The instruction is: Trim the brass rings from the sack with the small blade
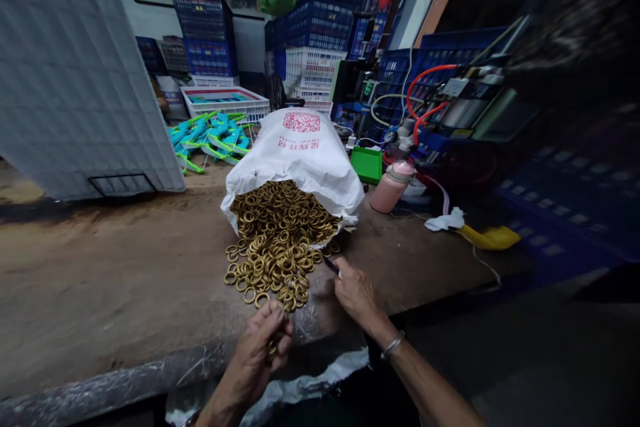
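A white woven sack (300,153) lies on its side on the table, its mouth facing me. Gold-coloured rings (280,253) spill from it into a heap on the tabletop. At the front edge of the heap, my left hand (265,340) is closed, with a few of the rings between its fingers and palm. My right hand (356,293) is to the right of the heap, closed around the handle of a small dark-bladed knife (331,265). The knife's tip points towards the sack mouth, near the rings.
A white ribbed panel (85,80) stands at left. Blue-green plastic pieces (213,137) lie behind it. Right of the sack are a green tray (367,165), a pink bottle (393,187) and a machine with red hoses (455,103). Stacked crates (317,27) fill the back.
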`<state>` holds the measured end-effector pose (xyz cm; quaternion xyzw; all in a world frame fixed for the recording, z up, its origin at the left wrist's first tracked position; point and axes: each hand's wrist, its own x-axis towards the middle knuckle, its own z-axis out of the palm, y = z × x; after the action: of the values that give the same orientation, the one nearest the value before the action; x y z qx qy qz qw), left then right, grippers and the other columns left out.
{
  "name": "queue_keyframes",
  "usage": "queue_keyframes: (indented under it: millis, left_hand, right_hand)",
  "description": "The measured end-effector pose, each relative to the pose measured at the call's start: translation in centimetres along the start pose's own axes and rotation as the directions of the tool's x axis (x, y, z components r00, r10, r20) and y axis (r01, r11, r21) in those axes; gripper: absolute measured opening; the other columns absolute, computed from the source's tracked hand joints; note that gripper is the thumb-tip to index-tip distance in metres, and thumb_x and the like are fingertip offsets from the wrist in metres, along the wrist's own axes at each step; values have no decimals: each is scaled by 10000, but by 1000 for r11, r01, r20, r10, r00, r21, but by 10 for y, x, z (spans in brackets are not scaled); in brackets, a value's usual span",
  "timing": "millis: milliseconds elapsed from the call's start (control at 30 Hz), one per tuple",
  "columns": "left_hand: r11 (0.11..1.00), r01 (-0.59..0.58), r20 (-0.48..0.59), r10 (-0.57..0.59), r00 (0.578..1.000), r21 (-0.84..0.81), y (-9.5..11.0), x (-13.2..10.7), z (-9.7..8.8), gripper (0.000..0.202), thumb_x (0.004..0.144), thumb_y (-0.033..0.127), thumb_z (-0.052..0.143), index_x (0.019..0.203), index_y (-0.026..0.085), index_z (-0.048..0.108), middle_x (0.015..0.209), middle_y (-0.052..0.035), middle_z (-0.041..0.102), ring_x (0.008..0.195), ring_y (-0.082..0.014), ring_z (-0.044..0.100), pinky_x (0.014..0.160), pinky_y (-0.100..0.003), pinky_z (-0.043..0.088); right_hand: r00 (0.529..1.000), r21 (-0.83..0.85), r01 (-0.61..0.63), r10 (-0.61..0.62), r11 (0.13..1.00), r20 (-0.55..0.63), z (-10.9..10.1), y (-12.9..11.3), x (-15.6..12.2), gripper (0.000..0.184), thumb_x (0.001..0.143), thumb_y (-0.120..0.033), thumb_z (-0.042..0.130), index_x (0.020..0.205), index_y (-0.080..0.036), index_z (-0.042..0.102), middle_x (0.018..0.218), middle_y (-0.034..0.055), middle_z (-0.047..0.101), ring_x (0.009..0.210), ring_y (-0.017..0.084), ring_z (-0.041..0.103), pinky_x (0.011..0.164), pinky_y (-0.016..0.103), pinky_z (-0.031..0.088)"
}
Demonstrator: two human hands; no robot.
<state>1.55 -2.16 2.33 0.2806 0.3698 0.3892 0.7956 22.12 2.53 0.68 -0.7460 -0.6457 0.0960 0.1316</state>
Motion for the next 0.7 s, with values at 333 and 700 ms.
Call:
queue_keyframes:
  millis: [333,700]
  left_hand:
    - [996,17,22,-15,1000,-89,-2,6,-1,239,704,364,618,806,179,506,698,17,533,406,-24,336,328,-133,197]
    - [959,109,20,-108,994,-260,1,15,-2,249,660,306,692,747,141,528,711,-30,557,532,-67,486,330,-107,224]
  right_hand:
    - [981,-49,-173,168,984,-98,10,24,57,229,818,-283,440,997,-186,545,909,80,635,789,185,595,583,250,308]
    - [988,7,-143,144,990,-58,6,27,32,163,796,-192,423,912,-187,537,778,50,628,705,152,578,558,229,295]
